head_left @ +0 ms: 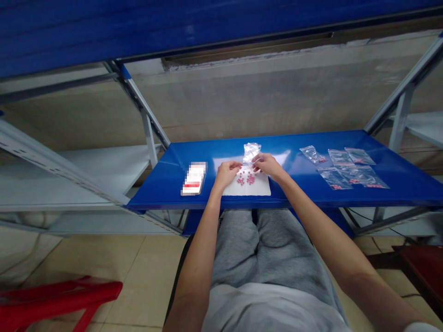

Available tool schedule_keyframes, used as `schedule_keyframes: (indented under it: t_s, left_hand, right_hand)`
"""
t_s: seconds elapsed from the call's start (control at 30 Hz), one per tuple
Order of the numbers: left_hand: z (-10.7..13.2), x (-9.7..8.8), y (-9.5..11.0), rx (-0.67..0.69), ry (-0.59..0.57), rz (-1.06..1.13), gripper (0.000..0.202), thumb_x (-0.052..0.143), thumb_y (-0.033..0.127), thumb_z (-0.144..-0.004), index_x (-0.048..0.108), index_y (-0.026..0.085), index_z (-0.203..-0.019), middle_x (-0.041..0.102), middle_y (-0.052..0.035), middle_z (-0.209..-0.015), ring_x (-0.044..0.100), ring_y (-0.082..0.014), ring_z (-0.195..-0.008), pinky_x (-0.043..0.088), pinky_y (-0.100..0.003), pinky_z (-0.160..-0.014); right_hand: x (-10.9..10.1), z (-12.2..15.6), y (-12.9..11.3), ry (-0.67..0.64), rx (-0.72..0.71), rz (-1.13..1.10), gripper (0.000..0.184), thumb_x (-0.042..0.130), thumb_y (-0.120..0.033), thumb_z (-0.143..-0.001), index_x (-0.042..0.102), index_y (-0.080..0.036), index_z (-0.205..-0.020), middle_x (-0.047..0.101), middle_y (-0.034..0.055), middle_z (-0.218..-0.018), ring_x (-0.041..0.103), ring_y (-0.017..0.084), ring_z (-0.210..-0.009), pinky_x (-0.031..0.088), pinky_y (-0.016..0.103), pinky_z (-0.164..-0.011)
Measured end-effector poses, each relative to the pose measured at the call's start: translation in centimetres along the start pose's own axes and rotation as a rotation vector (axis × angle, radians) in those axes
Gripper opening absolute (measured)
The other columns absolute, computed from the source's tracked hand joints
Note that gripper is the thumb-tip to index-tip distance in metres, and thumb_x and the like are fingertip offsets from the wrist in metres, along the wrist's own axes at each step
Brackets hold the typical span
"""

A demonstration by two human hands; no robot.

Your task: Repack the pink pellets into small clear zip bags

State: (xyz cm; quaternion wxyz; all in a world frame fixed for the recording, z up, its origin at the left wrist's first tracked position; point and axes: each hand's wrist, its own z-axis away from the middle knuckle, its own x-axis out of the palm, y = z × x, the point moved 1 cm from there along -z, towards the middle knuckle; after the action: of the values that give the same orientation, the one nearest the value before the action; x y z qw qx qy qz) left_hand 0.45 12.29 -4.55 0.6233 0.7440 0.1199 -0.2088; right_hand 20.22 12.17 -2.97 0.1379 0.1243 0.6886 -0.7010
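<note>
Left of the fingers, a pixelated packet (194,178) lies on a blue steel shelf (287,152). The left hand (226,174) curls half closed against a clear plastic bag (251,153) (whether it grips, I cannot tell). Below the fingertips, pink pellets (245,179) lie loose on a white pad (261,190). The right hand (266,166) pinches the bag closed between its fingers and thumb. Right of those fingers lie smaller clear bags (346,168) holding pink contents.

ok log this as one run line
right hand: on clear plastic bag | left hand: beside bag | pink pellets on white sheet
</note>
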Motion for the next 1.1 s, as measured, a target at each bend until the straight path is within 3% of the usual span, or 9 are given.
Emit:
schedule_keyframes:
  t_s: [0.2,0.33,0.43,0.57,0.67,0.77,0.83,0.97,1.1]
  left_hand:
    - [0.3,0.9,1.5,0.020,0.033,0.125,0.027,0.069,0.034,-0.089,0.076,0.015,-0.107,0.079,-0.0114,-0.105,0.073,-0.0196,-0.087,0.056,-0.027,-0.072]
    - [-0.1,2.3,2.9,-0.045,0.062,0.213,0.034,0.074,0.027,-0.083,0.068,0.016,-0.115,0.078,-0.0112,-0.101,0.072,-0.0178,-0.075,0.050,-0.023,-0.056]
    - [-0.7,2.4,3.7,-0.053,0.116,0.181,0.029,0.076,0.017,-0.078,0.069,0.017,-0.107,0.078,-0.0076,-0.091,0.071,-0.0170,-0.073,0.050,-0.022,-0.057]
    - [-1.6,1.8,4.3,0.016,0.076,0.142,0.019,0.076,0.014,-0.075,0.074,0.018,-0.094,0.078,-0.0057,-0.087,0.071,-0.0170,-0.076,0.051,-0.025,-0.066]
    - [-2.5,1.7,4.9,0.066,0.006,0.150,0.011,0.076,0.016,-0.076,0.078,0.018,-0.086,0.078,-0.0052,-0.086,0.071,-0.0171,-0.081,0.052,-0.027,-0.074]
    - [-3.5,2.1,5.5,0.064,-0.057,0.199,0.011,0.076,0.020,-0.078,0.080,0.017,-0.088,0.077,-0.0049,-0.084,0.069,-0.0157,-0.078,0.051,-0.027,-0.075]
    - [-4.2,2.6,5.6,0.055,-0.019,0.219,0.021,0.078,0.022,-0.078,0.078,0.017,-0.099,0.076,-0.0055,-0.087,0.068,-0.0149,-0.078,0.050,-0.026,-0.073]
    - [-5.3,3.3,4.7,-0.062,0.100,0.146,0.054,0.086,0.026,-0.074,0.068,0.016,-0.124,0.076,-0.0079,-0.096,0.069,-0.0147,-0.075,0.052,-0.026,-0.072]
    - [-6.6,4.0,3.3,-0.149,0.129,0.007,0.045,0.080,0.013,-0.074,0.068,0.015,-0.117,0.076,-0.0050,-0.086,0.071,-0.0176,-0.075,0.054,-0.029,-0.075]
  right_hand:
    - [0.4,1.0,0.4,0.029,0.057,-0.332,0.014,0.067,-0.016,-0.078,0.064,-0.017,-0.092,0.076,0.0061,-0.078,0.075,0.018,-0.074,0.047,0.021,-0.057]
    - [0.7,1.7,0.8,-0.055,0.042,-0.604,0.022,0.076,-0.023,-0.069,0.068,-0.018,-0.089,0.076,0.0060,-0.082,0.074,0.019,-0.079,0.050,0.025,-0.064]
    - [-0.4,2.0,0.9,-0.076,0.018,-0.557,0.032,0.080,-0.034,-0.069,0.071,-0.019,-0.096,0.077,0.0080,-0.094,0.071,0.020,-0.085,0.049,0.027,-0.068]
    - [-3.5,1.8,0.3,0.097,-0.057,-0.391,0.052,0.082,-0.047,-0.071,0.069,-0.024,-0.116,0.076,0.0100,-0.114,0.070,0.023,-0.100,0.050,0.031,-0.073]
    - [-4.9,1.1,-0.7,0.120,-0.211,-0.158,0.045,0.080,-0.049,-0.074,0.073,-0.023,-0.110,0.077,0.0097,-0.108,0.070,0.024,-0.095,0.051,0.033,-0.076]
    - [-4.7,-0.1,-1.3,0.091,-0.320,0.029,0.023,0.076,-0.041,-0.079,0.075,-0.020,-0.086,0.077,0.0065,-0.084,0.069,0.021,-0.079,0.051,0.032,-0.072]
    - [-4.3,-1.3,-1.3,0.148,-0.296,0.053,0.013,0.073,-0.032,-0.079,0.072,-0.019,-0.077,0.075,0.0036,-0.074,0.067,0.018,-0.070,0.050,0.029,-0.067]
    - [-3.5,-4.2,-0.9,0.311,-0.174,0.008,0.008,0.067,-0.023,-0.080,0.070,-0.018,-0.075,0.075,0.0030,-0.071,0.068,0.015,-0.065,0.052,0.026,-0.066]
    - [-2.7,-7.0,-0.6,0.356,-0.127,-0.001,0.009,0.065,-0.022,-0.082,0.070,-0.017,-0.076,0.075,0.0035,-0.071,0.070,0.015,-0.067,0.054,0.025,-0.070]
